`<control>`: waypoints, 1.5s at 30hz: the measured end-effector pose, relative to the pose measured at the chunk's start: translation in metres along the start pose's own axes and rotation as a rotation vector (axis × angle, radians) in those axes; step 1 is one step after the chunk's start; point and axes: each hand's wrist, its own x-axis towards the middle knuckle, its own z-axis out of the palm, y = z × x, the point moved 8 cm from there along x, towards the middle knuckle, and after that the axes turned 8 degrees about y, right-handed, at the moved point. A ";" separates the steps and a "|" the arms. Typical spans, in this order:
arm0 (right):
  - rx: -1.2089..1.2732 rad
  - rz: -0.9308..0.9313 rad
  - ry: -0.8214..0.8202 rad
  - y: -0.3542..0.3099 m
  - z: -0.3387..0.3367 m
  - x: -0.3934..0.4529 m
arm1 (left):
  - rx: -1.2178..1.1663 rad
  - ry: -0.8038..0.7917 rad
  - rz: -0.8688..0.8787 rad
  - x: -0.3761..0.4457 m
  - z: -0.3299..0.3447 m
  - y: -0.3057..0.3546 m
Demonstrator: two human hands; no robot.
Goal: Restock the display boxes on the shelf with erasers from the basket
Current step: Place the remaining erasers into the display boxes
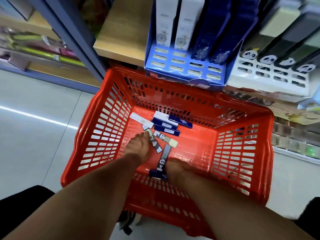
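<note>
Red plastic walls are closing round both forearms as the person is reaching down into the basket point(90, 158), which is sitting on the floor just below the shelf edge. On the left, the left hand point(138, 149) is stretching toward the loose pile, its fingertips point(146, 134) touching a pale eraser; whether they are pinching it or only resting on it I cannot tell. Beyond them, the blue and white erasers point(166, 125) are lying criss-crossed on the basket floor — a careless pull here is likely dragging neighbours along or flicking one against the slotted wall. Further right, the right hand point(176, 170) is gripping a panda eraser point(162, 161) together with a blue one, fingers curled round both. Holding mixed designs is risking a wrong sort: above, the blue display box point(183, 70) and the white panda display box point(270, 75) are standing side by side — easy to confuse, and overhanging the shelf edge, so a knock from a rising arm could be tipping one.
</note>
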 end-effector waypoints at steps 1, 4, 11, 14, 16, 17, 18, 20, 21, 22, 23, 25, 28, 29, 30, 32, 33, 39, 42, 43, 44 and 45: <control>-0.089 0.038 0.030 0.008 -0.002 -0.003 | 0.027 0.041 0.002 0.006 -0.002 0.001; -0.153 0.061 0.035 0.023 -0.004 -0.015 | 0.092 0.086 -0.054 0.025 -0.005 -0.003; 0.015 0.024 0.016 0.028 -0.053 -0.002 | 0.313 0.134 -0.073 0.056 -0.028 -0.011; -0.025 0.102 0.295 0.040 -0.109 0.007 | 0.321 0.135 -0.058 0.061 -0.028 -0.011; 0.022 0.163 0.460 0.045 -0.134 0.010 | 0.300 0.126 -0.083 0.061 -0.027 -0.012; 0.049 0.177 0.496 0.045 -0.139 0.013 | 0.291 0.124 -0.086 0.061 -0.026 -0.011; 0.068 0.190 0.508 0.045 -0.142 0.015 | 0.293 0.113 -0.089 0.060 -0.024 -0.011; -0.018 0.184 0.536 0.039 -0.148 0.020 | 0.263 0.068 -0.115 0.058 -0.018 -0.014; -0.046 0.199 0.556 0.038 -0.147 0.023 | 0.220 0.043 -0.139 0.057 -0.014 -0.017; -0.072 0.201 0.560 0.035 -0.147 0.023 | 0.159 0.024 -0.177 0.055 -0.010 -0.020; -0.087 0.209 0.541 0.033 -0.143 0.026 | 0.089 0.020 -0.231 0.054 -0.007 -0.024; -0.142 0.228 0.516 0.031 -0.136 0.031 | -0.015 0.013 -0.360 0.049 -0.004 -0.029; -0.193 0.247 0.502 0.029 -0.132 0.035 | -0.161 0.025 -0.576 0.036 0.001 -0.032; -0.206 0.244 0.508 0.030 -0.132 0.037 | -0.206 0.037 -0.637 0.032 0.004 -0.032; -0.241 0.236 0.508 0.028 -0.132 0.037 | -0.242 0.049 -0.673 0.028 0.008 -0.030; -0.341 0.197 0.568 0.023 -0.133 0.036 | -0.307 0.072 -0.690 0.022 0.020 -0.023; -0.372 0.179 0.598 0.021 -0.134 0.036 | -0.336 0.082 -0.681 0.020 0.026 -0.019; -0.311 0.119 0.480 0.017 -0.125 0.050 | -0.433 0.056 -0.821 0.010 0.038 -0.002; -0.244 0.131 0.432 0.015 -0.115 0.048 | -0.530 -0.019 -0.876 0.012 0.040 -0.004; -0.195 0.152 0.424 0.016 -0.112 0.047 | -0.552 -0.049 -0.869 0.013 0.043 -0.004; -0.146 0.173 0.420 0.017 -0.111 0.045 | -0.583 -0.067 -0.868 0.013 0.045 -0.004; -0.111 0.186 0.412 0.018 -0.110 0.044 | -0.610 -0.077 -0.873 0.012 0.047 -0.003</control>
